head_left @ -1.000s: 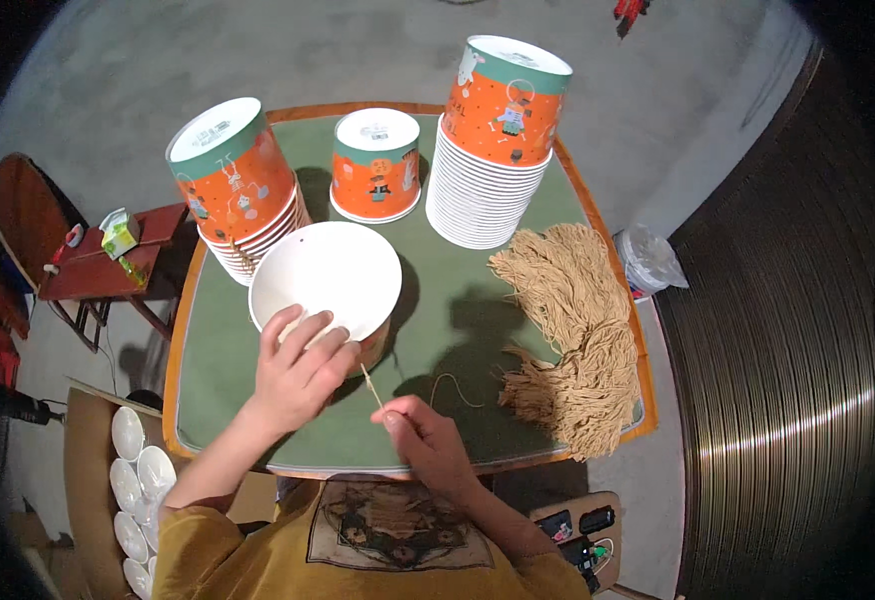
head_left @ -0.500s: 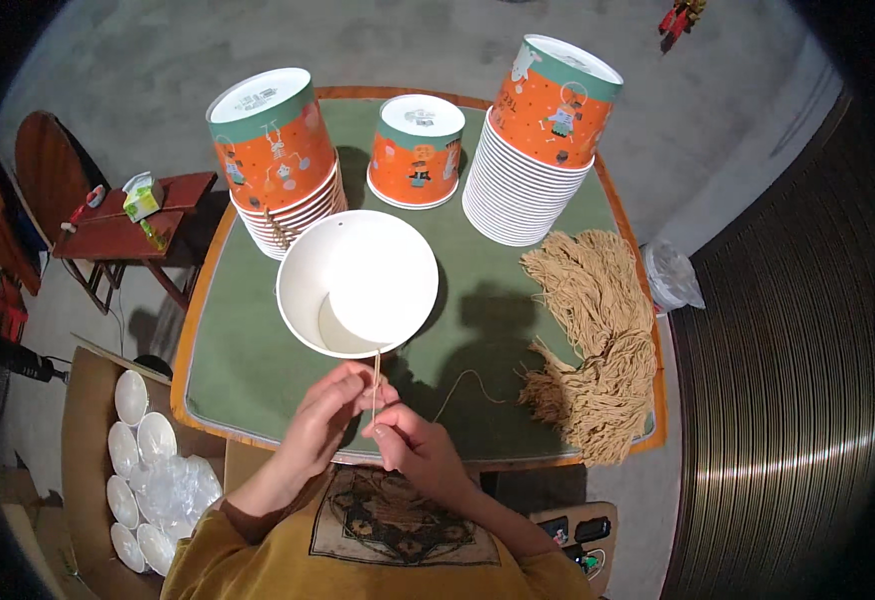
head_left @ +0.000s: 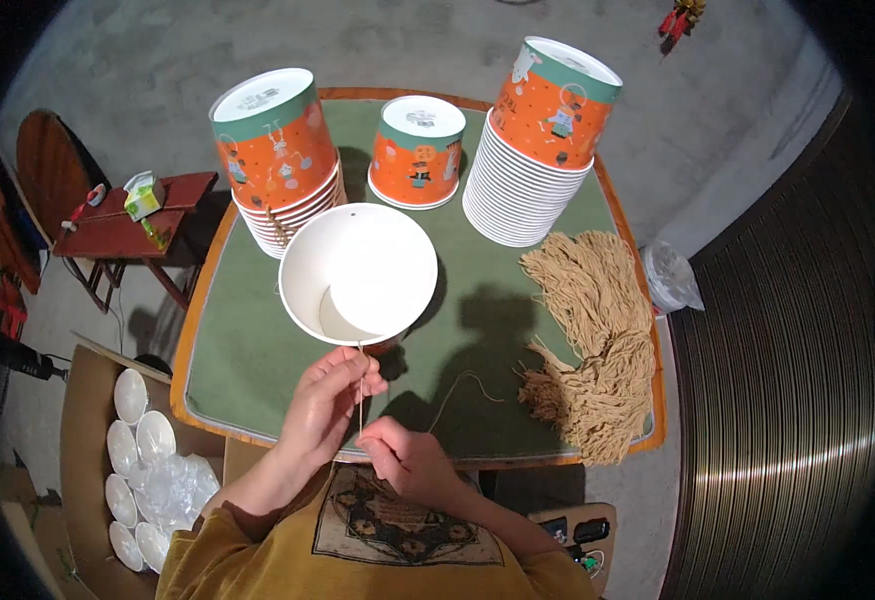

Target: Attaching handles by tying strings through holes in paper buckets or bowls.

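A white-lined paper bucket [head_left: 303,270] stands on the table with its mouth tilted toward me. A thin tan string [head_left: 362,415] runs from its near rim down between my hands. Just below the rim, my left hand [head_left: 323,405] pinches this string with thumb and forefinger. My right hand [head_left: 408,462] is closed on the string lower down, by the table's near edge. To its right a loose length of string [head_left: 441,408] curves over the green top. A thick bundle of tan strings [head_left: 598,340] lies on the table's right side.
Orange and green bucket stacks stand upside down at the far left [head_left: 276,150] and far right [head_left: 548,140], with one shorter orange bucket [head_left: 416,165] between. An open carton [head_left: 93,420] of white buckets sits low on the left. A red bench [head_left: 123,235] lies beyond it.
My right hand has drawn down and slightly left, stretching the string straighter. My left hand has shifted a little up and left, and the bucket has tipped slightly away from me.
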Demonstrator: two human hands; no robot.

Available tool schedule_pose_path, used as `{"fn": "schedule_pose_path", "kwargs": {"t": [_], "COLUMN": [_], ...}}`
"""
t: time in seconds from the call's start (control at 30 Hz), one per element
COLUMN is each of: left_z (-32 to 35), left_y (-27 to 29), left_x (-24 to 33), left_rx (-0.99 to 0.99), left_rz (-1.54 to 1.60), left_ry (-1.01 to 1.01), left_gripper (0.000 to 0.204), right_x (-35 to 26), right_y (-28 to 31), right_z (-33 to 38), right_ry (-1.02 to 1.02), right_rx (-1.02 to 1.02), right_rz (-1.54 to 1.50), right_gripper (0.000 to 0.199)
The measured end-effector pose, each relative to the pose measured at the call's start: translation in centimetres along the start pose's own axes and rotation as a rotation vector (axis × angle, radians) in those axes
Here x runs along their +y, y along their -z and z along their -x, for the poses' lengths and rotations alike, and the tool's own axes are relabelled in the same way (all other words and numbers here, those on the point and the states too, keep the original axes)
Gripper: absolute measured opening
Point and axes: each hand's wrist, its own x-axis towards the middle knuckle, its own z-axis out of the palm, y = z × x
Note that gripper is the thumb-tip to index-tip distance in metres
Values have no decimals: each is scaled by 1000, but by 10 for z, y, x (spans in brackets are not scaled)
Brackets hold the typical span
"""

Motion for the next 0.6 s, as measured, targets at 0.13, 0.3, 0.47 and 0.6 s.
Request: {"fn": "schedule_pose_path", "kwargs": {"t": [0.13, 0.3, 0.47, 0.6], "left_z": [-2, -3, -3, -2], "left_y": [-3, -6, -1, -3], "left_x": [6, 12, 15, 17], "left_rx": [71, 113, 88, 80], "left_rz": [20, -50, -3, 30], "left_ry": [7, -62, -13, 27], "left_gripper": [11, 16, 17, 16], "right_x": [5, -1, -1, 0], "right_y": [-4, -1, -5, -6], "right_z": [0, -3, -6, -6], "right_ry": [118, 212, 123, 50], "right_rx": [-17, -38, 7, -34], "right_rz": [100, 218, 107, 45], "right_gripper": [11, 11, 8, 8]}}
